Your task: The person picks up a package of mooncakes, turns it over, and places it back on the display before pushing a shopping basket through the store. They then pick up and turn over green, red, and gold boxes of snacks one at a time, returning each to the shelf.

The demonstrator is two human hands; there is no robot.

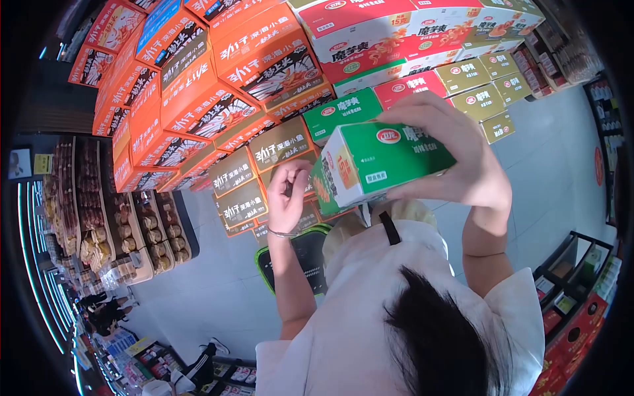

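Between left hand [287,198] and right hand [459,155] sits a green box [389,155].

The right hand [462,155] covers the far end of the green box [386,158] (small print too tiny to read).

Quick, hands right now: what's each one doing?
Left hand: fingers curled at the end of the green box; whether it grips cannot be told.
Right hand: closed on the green box, holding it up.
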